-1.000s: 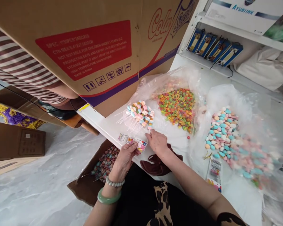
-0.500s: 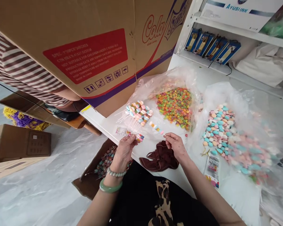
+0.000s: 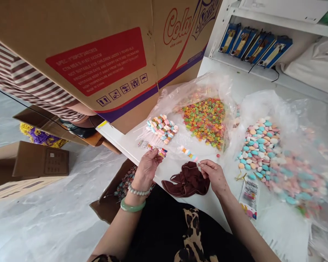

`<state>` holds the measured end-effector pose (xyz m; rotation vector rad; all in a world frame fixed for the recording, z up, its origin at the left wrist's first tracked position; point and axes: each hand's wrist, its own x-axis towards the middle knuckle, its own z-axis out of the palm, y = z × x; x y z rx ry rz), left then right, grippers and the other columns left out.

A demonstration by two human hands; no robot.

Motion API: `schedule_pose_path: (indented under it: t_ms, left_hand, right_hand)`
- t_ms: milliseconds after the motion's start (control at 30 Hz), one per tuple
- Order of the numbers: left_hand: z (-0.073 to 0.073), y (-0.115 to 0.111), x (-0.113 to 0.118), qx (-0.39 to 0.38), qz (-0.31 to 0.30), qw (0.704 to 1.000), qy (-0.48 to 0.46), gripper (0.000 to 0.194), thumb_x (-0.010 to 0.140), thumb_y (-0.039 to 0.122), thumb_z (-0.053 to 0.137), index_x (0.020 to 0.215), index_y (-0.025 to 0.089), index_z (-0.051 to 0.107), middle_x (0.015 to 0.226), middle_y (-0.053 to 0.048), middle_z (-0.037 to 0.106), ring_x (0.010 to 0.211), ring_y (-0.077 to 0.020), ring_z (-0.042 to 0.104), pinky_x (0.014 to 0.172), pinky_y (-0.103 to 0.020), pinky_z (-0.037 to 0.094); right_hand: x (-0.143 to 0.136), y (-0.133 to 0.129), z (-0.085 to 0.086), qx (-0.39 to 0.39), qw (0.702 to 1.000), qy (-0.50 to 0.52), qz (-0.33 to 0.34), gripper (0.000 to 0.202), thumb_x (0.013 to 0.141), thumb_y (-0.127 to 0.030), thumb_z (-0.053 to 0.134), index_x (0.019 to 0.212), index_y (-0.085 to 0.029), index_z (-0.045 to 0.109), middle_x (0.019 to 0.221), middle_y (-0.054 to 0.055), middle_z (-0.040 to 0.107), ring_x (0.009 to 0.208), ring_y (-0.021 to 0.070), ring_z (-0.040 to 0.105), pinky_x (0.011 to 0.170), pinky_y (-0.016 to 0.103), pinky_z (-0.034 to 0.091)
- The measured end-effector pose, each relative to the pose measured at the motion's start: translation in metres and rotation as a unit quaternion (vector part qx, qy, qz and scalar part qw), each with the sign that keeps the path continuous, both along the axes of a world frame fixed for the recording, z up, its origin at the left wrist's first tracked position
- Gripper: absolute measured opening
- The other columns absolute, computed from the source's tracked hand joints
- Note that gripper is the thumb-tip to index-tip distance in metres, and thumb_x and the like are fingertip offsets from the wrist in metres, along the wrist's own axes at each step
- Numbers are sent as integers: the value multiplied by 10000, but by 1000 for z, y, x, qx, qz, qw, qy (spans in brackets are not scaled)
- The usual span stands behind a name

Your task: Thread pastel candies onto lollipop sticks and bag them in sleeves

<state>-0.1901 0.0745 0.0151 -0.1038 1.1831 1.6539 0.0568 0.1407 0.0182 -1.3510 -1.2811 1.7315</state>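
Observation:
My left hand point(image 3: 148, 165) pinches a small clear printed bag point(image 3: 160, 151) over the table's near left edge. In my right hand point(image 3: 213, 175) is the stick end of a marshmallow skewer point(image 3: 189, 153), its pastel pieces pointing left toward the bag. A gap separates the skewer from the bag. Just beyond the bag lies a pile of similar marshmallow skewers point(image 3: 162, 128) with their white sticks toward the left. Below my hands a dark brown cloth point(image 3: 190, 180) is crumpled on the table.
A big cardboard carton point(image 3: 120, 98) stands at the back left. Plastic sheets hold ring candies point(image 3: 205, 120) and pastel marshmallows point(image 3: 259, 142). Printed bags point(image 3: 249, 196) lie at right. An open box of wrapped pieces point(image 3: 125, 182) sits below the table. Someone in a striped sleeve point(image 3: 30, 80) is beyond the carton.
My right hand has moved slightly right and nearer to me, with the skewer. The bag in my left hand has tilted a little. The whole view has shifted slightly.

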Motion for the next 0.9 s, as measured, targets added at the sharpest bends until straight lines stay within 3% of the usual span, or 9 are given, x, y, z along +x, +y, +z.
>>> schedule_pose_path:
  t_ms: [133, 233, 300, 433, 500, 567, 700, 800, 900]
  left_hand:
    - [-9, -4, -3, -21, -8, 1000, 19, 271, 569, 245, 839, 697, 131, 629, 592, 3, 633, 478, -85, 543, 494, -210, 446]
    - [-11, -8, -2, -19, -12, 1000, 21, 309, 541, 275, 856, 700, 130, 635, 626, -3, 647, 519, -97, 562, 519, -224, 460]
    - [-10, -12, -2, -2, -21, 999, 42, 325, 558, 289, 848, 777, 136, 664, 687, -9, 668, 579, -112, 590, 563, -235, 476]
    - [-8, -16, -4, 22, -71, 989, 130, 278, 647, 254, 780, 889, 148, 696, 810, -29, 689, 690, -126, 622, 653, -244, 483]
    - [-8, -14, -5, 38, -68, 986, 144, 166, 664, 211, 739, 806, 144, 685, 868, -52, 690, 816, -162, 649, 706, -251, 483]
    - [-7, -10, -4, 53, -50, 989, 126, 108, 640, 162, 700, 738, 149, 658, 802, -43, 667, 819, -178, 654, 703, -261, 481]
    - [-4, -2, 2, 42, -16, 994, 103, 159, 537, 83, 612, 682, 146, 625, 697, 12, 584, 539, -66, 507, 538, -211, 393]
    - [-4, -4, 4, 17, -11, 996, 92, 222, 520, 77, 607, 729, 149, 620, 700, 28, 558, 519, -37, 440, 505, -185, 350]
    - [-7, -10, 1, 2, -56, 994, 90, 323, 527, 85, 699, 826, 172, 612, 592, 74, 467, 491, -33, 395, 481, -164, 315]
  right_hand:
    - [0, 13, -16, 49, 994, -100, 21, 238, 744, -419, 622, 695, -187, 617, 500, -53, 464, 443, 97, 379, 457, 239, 279]
    - [-1, 22, -22, 110, 967, -220, 70, 243, 814, -415, 515, 721, -210, 608, 538, -37, 500, 500, 130, 444, 497, 251, 328]
    - [-1, 27, -18, 177, 910, -349, 135, 249, 863, -364, 452, 752, -223, 625, 633, -8, 589, 604, 158, 525, 561, 263, 355]
    - [-4, 40, 0, 264, 738, -561, 267, 272, 886, -201, 405, 822, -219, 668, 892, 63, 693, 854, 213, 604, 663, 291, 355]
    - [-15, 48, 10, 291, 697, -599, 264, 273, 879, -164, 409, 839, -205, 676, 936, 87, 690, 906, 225, 605, 686, 296, 355]
    - [-37, 61, 17, 325, 699, -594, 229, 280, 894, -173, 400, 842, -204, 673, 956, 87, 684, 917, 220, 605, 692, 294, 356]
    - [-108, 99, 16, 354, 760, -506, 204, 273, 921, -235, 393, 931, -233, 665, 1003, 57, 685, 923, 201, 605, 682, 281, 359]
    - [-154, 130, 4, 290, 810, -472, 191, 226, 877, -255, 462, 952, -203, 668, 979, 80, 690, 886, 209, 603, 671, 282, 361]
    - [-173, 149, -7, 255, 838, -446, 183, 182, 825, -273, 527, 904, -212, 680, 904, 50, 695, 843, 202, 600, 636, 274, 354]
